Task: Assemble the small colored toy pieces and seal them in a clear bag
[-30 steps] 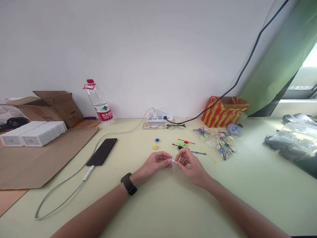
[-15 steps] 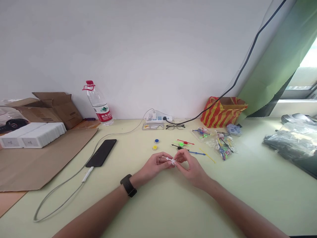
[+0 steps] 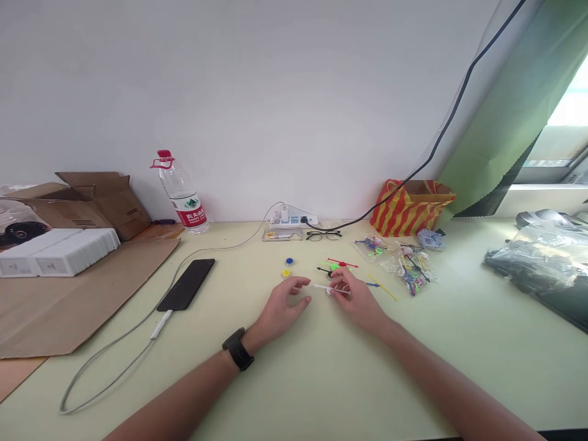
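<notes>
My right hand [image 3: 353, 297] pinches a white plastic arrow spinner [image 3: 329, 289], its long pointer lying crosswise and a small round base under it. To its left my left hand [image 3: 285, 302] is empty, thumb and fingers apart, close to the pointer's tip. Beyond the hands sit a blue round piece [image 3: 289, 261] and a yellow round piece [image 3: 286, 274]. Behind my right hand are a red arrow [image 3: 343, 264], a green piece [image 3: 334, 267] and a black arrow [image 3: 324, 271]. A blue arrow [image 3: 373, 284] and a yellow arrow [image 3: 383, 288] lie right of it.
Plastic bags of coloured spinner parts [image 3: 413, 269] lie at right, before a striped bag [image 3: 408, 211]. Glasses [image 3: 324, 235] and a power strip [image 3: 294, 219] are by the wall. At left are a phone [image 3: 187, 285], a bottle [image 3: 184, 199], white cards [image 3: 59, 251] and a cardboard box [image 3: 92, 202].
My left hand has let go of the white spinner and moved slightly left, its fingers opening. The spinner, now with its pointer in clear view, stays in my right hand.
</notes>
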A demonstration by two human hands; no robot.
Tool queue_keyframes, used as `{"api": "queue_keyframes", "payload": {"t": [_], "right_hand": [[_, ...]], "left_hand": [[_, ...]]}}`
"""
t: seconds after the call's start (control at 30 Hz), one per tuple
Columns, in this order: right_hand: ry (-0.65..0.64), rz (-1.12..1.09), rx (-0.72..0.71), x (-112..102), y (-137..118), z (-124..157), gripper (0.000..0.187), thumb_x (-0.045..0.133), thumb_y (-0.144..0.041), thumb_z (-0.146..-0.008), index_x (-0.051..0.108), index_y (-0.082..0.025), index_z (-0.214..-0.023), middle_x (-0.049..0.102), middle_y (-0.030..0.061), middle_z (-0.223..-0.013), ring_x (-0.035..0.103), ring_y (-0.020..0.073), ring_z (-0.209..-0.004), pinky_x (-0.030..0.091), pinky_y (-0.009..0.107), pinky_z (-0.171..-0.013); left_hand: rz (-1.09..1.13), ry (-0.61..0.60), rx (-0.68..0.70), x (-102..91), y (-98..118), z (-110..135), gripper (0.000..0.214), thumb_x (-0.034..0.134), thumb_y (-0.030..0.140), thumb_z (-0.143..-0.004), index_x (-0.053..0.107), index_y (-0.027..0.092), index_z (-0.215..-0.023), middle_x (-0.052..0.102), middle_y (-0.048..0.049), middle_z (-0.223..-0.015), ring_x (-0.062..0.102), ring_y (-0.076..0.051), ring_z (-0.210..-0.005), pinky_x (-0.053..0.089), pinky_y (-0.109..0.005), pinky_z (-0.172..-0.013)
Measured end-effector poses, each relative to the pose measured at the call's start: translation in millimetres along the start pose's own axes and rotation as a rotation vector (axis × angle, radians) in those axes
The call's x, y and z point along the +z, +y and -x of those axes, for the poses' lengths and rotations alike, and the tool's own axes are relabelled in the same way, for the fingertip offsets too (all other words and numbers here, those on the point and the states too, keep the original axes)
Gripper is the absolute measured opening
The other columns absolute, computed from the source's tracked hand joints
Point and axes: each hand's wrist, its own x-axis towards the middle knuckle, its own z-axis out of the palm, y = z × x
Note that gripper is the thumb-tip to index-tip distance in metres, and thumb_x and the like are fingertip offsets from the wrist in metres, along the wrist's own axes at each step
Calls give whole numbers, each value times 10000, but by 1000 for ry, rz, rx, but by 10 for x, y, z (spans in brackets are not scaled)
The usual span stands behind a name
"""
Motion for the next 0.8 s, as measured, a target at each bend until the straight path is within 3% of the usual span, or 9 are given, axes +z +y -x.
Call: {"api": "queue_keyframes", "payload": {"t": [0.23, 0.5, 0.67, 0.8], "right_hand": [[-28, 4, 9, 0, 11, -35, 204, 594, -282, -910, 523, -257, -1099, 719, 12, -902, 656, 205, -811, 541, 370, -786], [-35, 106, -9, 23, -6, 15, 247, 532, -244, -937, 538, -273, -1182, 706, 35, -1031, 661, 223, -963, 537, 398, -874], [75, 247, -65, 14, -25, 56, 283, 556, -281, -928, 566, -265, -1211, 681, 71, -1148, 646, 250, -1055, 520, 414, -915], [233, 380, -87, -220, 35, -11, 275, 520, -208, -912, 581, -253, -1177, 693, 72, -1094, 639, 254, -1022, 506, 409, -895]], "left_hand": [[-134, 129, 36, -70, -79, -79, 251, 644, 306, -899, 681, 241, -1138, 707, -61, -1230, 665, -239, -1087, 553, -433, -960], [-274, 203, 26, -293, -211, -187, 299, 619, 306, -904, 669, 255, -1194, 676, -66, -1254, 627, -256, -1142, 534, -425, -960], [-340, 182, -17, -332, -340, -201, 380, 624, 298, -884, 645, 241, -1258, 653, -74, -1309, 599, -277, -1192, 504, -439, -1016], [-338, 142, -2, -309, -324, -190, 307, 610, 308, -898, 678, 228, -1187, 706, -82, -1205, 612, -285, -1159, 501, -438, -1005]]}}
